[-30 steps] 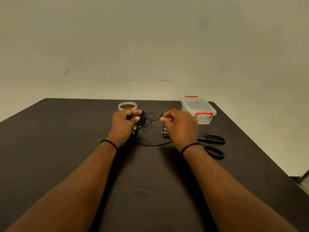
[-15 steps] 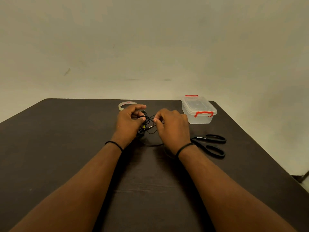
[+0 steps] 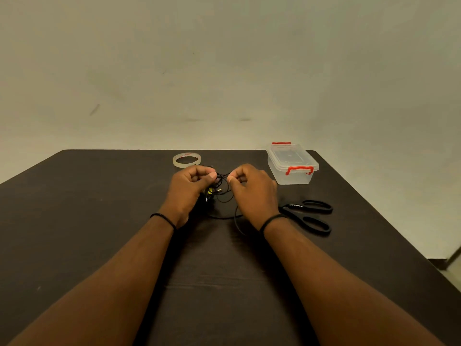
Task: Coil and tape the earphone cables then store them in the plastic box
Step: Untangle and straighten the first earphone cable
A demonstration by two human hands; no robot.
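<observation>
Dark brown tabletop (image 3: 99, 221) carried everything. Clear lidded plastic box with red latches (image 3: 291, 168) stood shut at far right, likely awaiting the coil; black-handled scissors (image 3: 309, 216) and clear tape roll (image 3: 186, 160) lay near for taping. Left hand (image 3: 189, 188) gripped thin black earphone cable (image 3: 223, 193) loops, fingers curled; right hand (image 3: 252, 191) pinched a strand beside them, probably feeding another loop. Earbuds hidden; yellow speck unclear.
</observation>
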